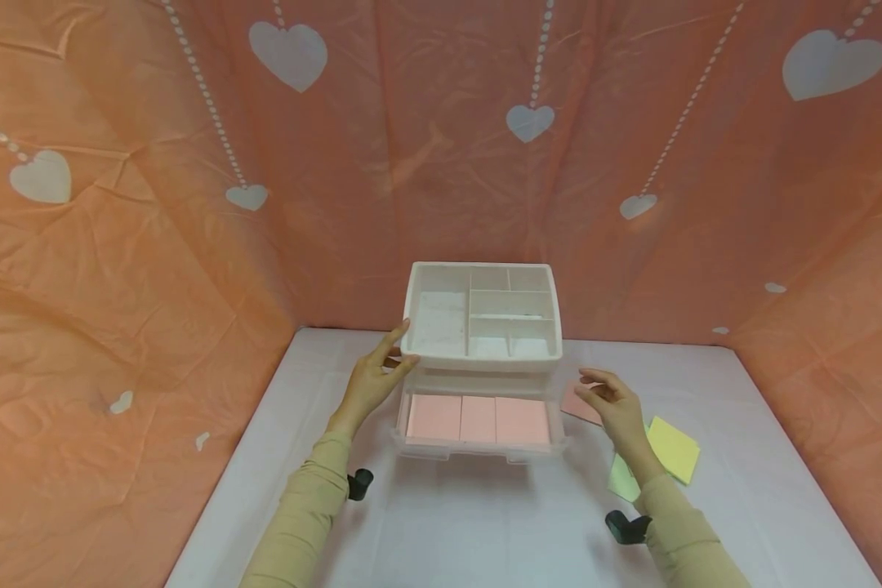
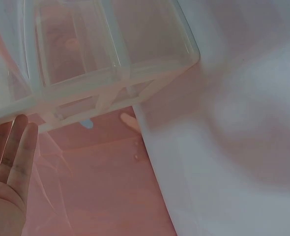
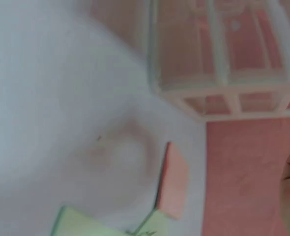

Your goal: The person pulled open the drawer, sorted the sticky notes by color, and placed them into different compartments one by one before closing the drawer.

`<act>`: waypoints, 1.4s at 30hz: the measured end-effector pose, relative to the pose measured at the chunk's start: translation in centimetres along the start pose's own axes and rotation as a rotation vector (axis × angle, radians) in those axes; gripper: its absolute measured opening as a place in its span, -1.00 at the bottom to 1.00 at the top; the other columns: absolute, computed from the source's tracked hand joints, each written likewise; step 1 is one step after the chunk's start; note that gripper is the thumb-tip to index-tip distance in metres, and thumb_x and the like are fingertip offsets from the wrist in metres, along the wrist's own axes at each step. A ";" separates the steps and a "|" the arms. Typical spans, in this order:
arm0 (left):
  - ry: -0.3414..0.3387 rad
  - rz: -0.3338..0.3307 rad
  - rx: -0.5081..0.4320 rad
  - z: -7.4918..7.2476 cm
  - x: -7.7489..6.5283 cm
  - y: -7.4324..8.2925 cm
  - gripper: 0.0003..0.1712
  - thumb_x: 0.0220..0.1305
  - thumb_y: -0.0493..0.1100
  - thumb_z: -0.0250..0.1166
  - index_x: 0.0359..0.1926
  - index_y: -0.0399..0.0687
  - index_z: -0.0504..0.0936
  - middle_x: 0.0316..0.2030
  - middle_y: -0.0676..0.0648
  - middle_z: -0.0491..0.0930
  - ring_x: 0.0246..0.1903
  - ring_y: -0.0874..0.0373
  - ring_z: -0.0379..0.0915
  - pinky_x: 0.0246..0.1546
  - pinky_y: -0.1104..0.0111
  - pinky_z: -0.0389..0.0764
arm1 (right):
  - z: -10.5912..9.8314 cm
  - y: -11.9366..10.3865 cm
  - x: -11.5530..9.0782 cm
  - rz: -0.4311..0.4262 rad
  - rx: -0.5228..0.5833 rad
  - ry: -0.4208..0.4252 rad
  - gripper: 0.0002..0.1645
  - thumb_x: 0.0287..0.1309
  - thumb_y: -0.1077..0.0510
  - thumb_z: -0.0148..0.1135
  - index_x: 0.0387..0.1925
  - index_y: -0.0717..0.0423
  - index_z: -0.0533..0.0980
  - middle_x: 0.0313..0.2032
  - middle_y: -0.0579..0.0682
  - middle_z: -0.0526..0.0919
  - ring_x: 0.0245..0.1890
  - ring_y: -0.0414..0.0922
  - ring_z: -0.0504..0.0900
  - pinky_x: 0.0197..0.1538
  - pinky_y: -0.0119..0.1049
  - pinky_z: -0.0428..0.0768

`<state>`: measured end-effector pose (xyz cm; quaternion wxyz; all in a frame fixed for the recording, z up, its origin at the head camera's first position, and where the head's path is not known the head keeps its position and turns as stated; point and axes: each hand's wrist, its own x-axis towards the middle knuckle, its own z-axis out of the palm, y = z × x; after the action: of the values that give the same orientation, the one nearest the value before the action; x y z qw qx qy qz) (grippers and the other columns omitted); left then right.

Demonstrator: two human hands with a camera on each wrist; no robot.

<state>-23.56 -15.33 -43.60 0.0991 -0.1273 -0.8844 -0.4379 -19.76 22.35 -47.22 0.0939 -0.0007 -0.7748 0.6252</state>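
A white desktop organizer (image 1: 482, 358) with a divided top tray stands at the back middle of the table. Its clear lower drawer (image 1: 478, 449) is pulled out at the front and has pink sticky-note pads (image 1: 435, 418) lying side by side in it. My left hand (image 1: 371, 380) rests on the tray's left front corner, thumb at the front rim; in the left wrist view its fingers (image 2: 18, 147) lie straight against the box. To the right of the organizer my right hand (image 1: 617, 412) hovers with loosely bent fingers and holds nothing. Beneath its fingertips is a pink pad (image 1: 572, 403), partly hidden.
A yellow sticky-note pad (image 1: 674, 451) and a light green pad (image 1: 621, 482) lie on the table at the right, partly behind my right wrist. The white table (image 1: 478, 531) backs onto a pink curtain (image 1: 470, 163) with hearts. Dark wrist cameras (image 1: 627, 527) hang below both forearms.
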 end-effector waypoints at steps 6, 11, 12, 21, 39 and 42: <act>0.005 0.008 0.002 -0.1 -0.1 0.1 -0.31 0.25 0.08 0.21 0.35 0.52 0.15 -0.09 -0.25 0.62 -0.21 -0.04 0.62 -0.18 0.12 0.65 | -0.7 2.4 0.5 0.076 0.024 0.020 -0.53 0.16 0.16 0.24 0.11 0.11 0.41 -0.22 -0.38 0.48 -0.32 -0.45 0.48 -0.20 -0.65 0.51; -0.001 0.010 -0.004 -0.1 -0.1 0.1 -0.31 0.25 0.09 0.20 0.35 0.54 0.15 -0.08 -0.24 0.62 -0.21 -0.04 0.61 -0.18 0.12 0.65 | -1.0 4.0 0.6 0.171 0.048 0.008 -0.39 0.18 0.16 0.22 0.25 0.00 0.25 -0.04 -0.19 0.38 -0.28 -0.45 0.47 -0.21 -0.58 0.57; 0.000 0.009 -0.005 -0.1 -0.2 0.1 -0.32 0.25 0.10 0.20 0.35 0.55 0.15 -0.08 -0.24 0.62 -0.21 -0.03 0.61 -0.18 0.13 0.65 | -1.1 4.3 0.6 0.186 0.039 0.006 -0.34 0.19 0.14 0.21 0.29 0.01 0.20 0.01 -0.14 0.35 -0.28 -0.46 0.47 -0.21 -0.57 0.58; 0.008 0.016 -0.012 0.0 -0.2 -0.1 -0.32 0.25 0.09 0.21 0.35 0.53 0.16 -0.09 -0.25 0.62 -0.23 -0.02 0.62 -0.20 0.14 0.65 | -2.0 7.3 0.7 0.287 -0.085 -0.033 0.00 0.21 -0.05 0.18 0.46 -0.04 -0.20 0.38 0.22 0.08 -0.31 -0.48 0.54 -0.18 -0.62 0.56; 0.011 0.004 -0.002 0.0 -0.1 -0.1 -0.30 0.23 0.10 0.22 0.34 0.58 0.14 -0.09 -0.24 0.62 -0.22 -0.02 0.62 -0.19 0.14 0.65 | -2.2 9.0 1.5 0.340 -0.324 -0.085 0.25 0.04 0.04 0.31 0.42 0.25 -0.36 0.26 0.52 0.08 -0.12 0.09 0.56 -0.05 -0.18 0.60; 0.009 0.003 0.000 0.0 -0.1 -0.1 -0.29 0.23 0.11 0.22 0.34 0.57 0.14 -0.08 -0.24 0.62 -0.21 -0.02 0.62 -0.18 0.16 0.65 | -2.1 9.0 1.6 0.357 -0.309 -0.070 0.20 0.05 0.19 0.28 0.40 0.35 -0.36 0.24 0.52 0.12 -0.45 -0.22 0.59 -0.30 -0.45 0.62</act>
<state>-23.52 -15.36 -43.70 0.1040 -0.1266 -0.8837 -0.4385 -22.07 26.53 -55.25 -0.0463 -0.1305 -0.8517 0.5054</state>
